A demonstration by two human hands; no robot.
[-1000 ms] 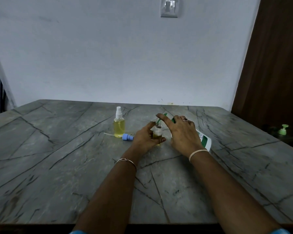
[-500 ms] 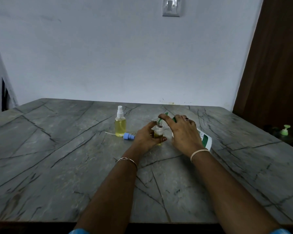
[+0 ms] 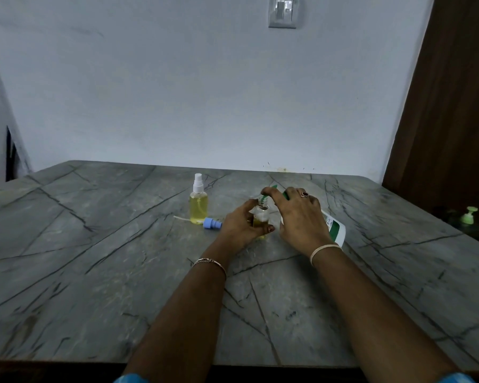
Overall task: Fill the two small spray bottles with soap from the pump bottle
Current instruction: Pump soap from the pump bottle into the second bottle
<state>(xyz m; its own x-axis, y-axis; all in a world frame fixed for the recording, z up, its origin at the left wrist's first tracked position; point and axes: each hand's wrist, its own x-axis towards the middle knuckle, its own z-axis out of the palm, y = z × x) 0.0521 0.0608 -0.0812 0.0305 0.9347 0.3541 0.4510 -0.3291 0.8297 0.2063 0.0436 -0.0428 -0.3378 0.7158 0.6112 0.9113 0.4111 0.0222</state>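
**Roughly halfway: one bottle filled, the second filling**

Already the capped spray bottle (image 3: pixel 198 201) stands full of yellow soap. Our left hand (image 3: pixel 239 226) is closed around the open second bottle (image 3: pixel 260 219), which looks only partly filled, its blue cap (image 3: pixel 212 224) lying loose beside it. Our right hand (image 3: pixel 302 217) wraps the pump bottle (image 3: pixel 333 226), forefinger on the green nozzle above the opening. More pumping and recapping remain, we judge. Grey veined stone table (image 3: pixel 94 272), pale wall with a switch (image 3: pixel 282 13), brown door (image 3: pixel 454 106).
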